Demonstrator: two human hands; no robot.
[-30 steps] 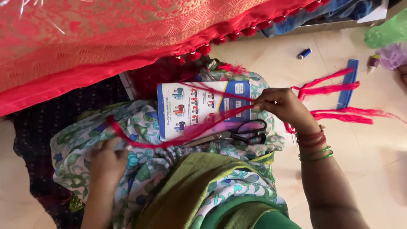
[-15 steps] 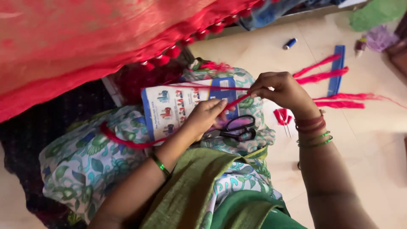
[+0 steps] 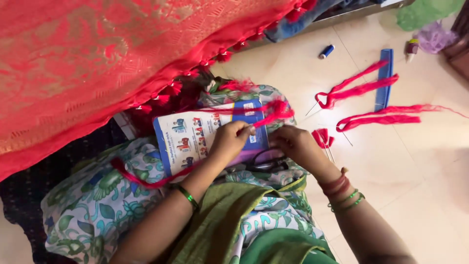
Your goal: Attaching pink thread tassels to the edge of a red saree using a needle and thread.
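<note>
A white and blue printed card lies on my lap over flowered cloth. My left hand rests on the card and pinches a strand of red thread that runs across it. My right hand is curled just right of the card, fingers closed near the same thread; what it grips is hidden. Black scissors lie on my lap under both hands. A red thread loop trails left over my knee.
Red woven fabric with tassels hangs across the upper left. On the tiled floor to the right lie red thread bundles, a blue comb, pins, a blue spool and a small red tassel.
My left hand came up from my left knee onto the card. My right hand drew in toward it from the right, and both now meet at the thread.
</note>
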